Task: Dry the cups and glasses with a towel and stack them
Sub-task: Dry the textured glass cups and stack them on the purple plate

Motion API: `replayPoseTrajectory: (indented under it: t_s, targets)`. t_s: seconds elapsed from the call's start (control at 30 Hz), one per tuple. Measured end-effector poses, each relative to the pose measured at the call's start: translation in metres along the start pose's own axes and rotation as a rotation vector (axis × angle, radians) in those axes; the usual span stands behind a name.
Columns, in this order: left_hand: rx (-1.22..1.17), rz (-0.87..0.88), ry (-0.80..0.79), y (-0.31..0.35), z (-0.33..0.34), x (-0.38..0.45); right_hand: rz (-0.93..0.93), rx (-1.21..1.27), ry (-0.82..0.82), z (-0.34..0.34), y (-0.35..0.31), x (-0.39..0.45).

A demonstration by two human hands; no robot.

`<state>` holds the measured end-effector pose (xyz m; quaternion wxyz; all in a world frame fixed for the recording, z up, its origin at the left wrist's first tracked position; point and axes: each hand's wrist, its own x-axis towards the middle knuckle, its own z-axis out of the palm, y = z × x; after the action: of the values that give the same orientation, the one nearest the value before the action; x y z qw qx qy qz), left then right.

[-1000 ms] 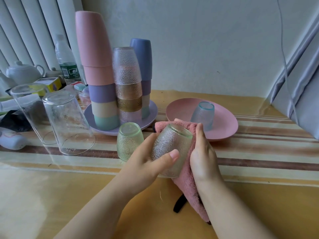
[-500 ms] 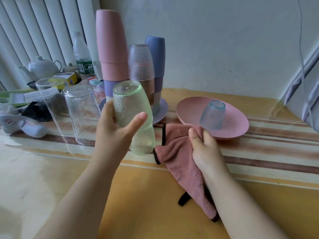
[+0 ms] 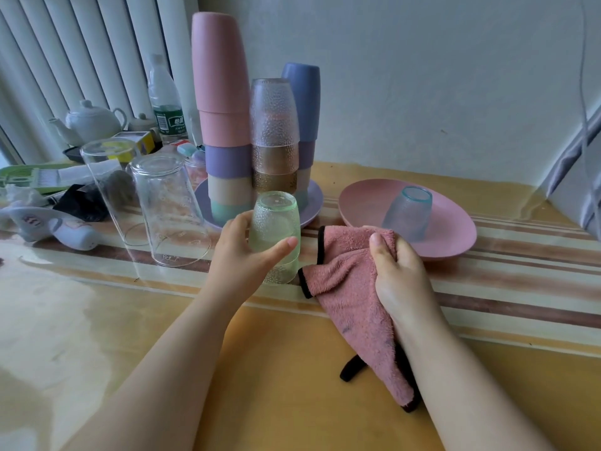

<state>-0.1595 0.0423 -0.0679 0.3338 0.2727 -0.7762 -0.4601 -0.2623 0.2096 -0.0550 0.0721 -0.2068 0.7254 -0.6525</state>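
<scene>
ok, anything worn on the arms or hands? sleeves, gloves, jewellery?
Nothing visible. Both forearms are bare right to the frame edge, no sleeves in view. The left hand and right hand have no gloves, rings, watch or bracelets. Fingernails are short and look unpainted.

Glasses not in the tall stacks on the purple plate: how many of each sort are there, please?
Smooth clear tall glasses: 2
Green pebbled glass, gripped by the left hand: 1
Paler pebbled glass nested under it: 1
Blue pebbled glass on the pink plate: 1
Total: 5
</scene>
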Motion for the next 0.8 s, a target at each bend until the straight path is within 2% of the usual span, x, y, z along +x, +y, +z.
replayPoseTrajectory:
  t_s: [0.13, 0.33, 0.57, 0.8]
  targets:
    - [0.031, -0.002, 0.027, 0.003, 0.001, -0.005, 0.011, -0.012, 0.042, -0.009, -0.002, 0.005]
    - [0.113, 0.055, 0.163, 0.002, 0.002, -0.006, 0.027, -0.013, 0.136, -0.017, 0.0, 0.011]
    - [0.09, -0.02, 0.269, 0.001, -0.004, -0.007, 0.033, -0.005, 0.137, -0.015, 0.002, 0.012]
    - [0.138, -0.03, 0.289, 0.005, -0.003, -0.012, 0.046, -0.008, 0.124, -0.017, 0.004, 0.013]
